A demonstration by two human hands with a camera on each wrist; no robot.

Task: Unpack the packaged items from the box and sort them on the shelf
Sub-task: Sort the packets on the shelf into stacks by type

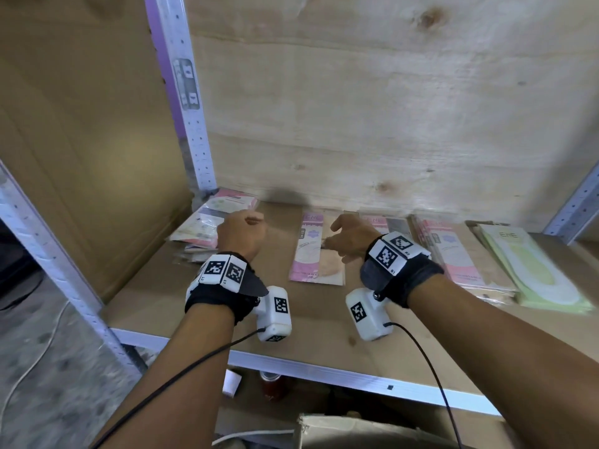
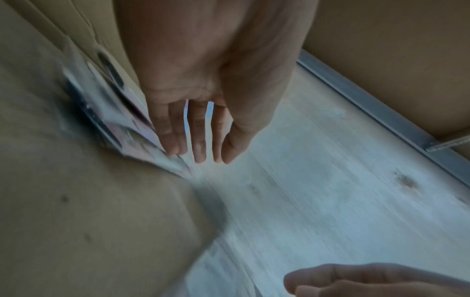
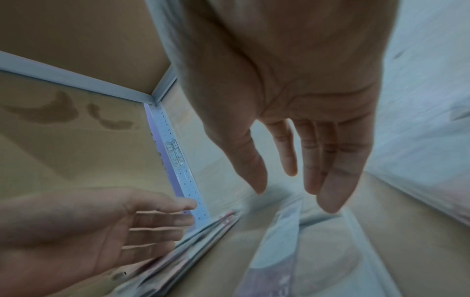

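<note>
Both hands empty over shelf: left hand fingers relaxed, beside corner packet stack; right hand fingers loosely spread above pink insole packet. Judgement: square packet with neighbouring piles, match colours, then return to box below.

the print on the pink packet is too small and blurred to read past the letters "ene", and the right hand covers its right edge. the left hand hides part of the corner stack; its packets smear together in the left wrist view. the cardboard box is cut off by the bottom edge. both wrist views are motion-blurred.
</note>
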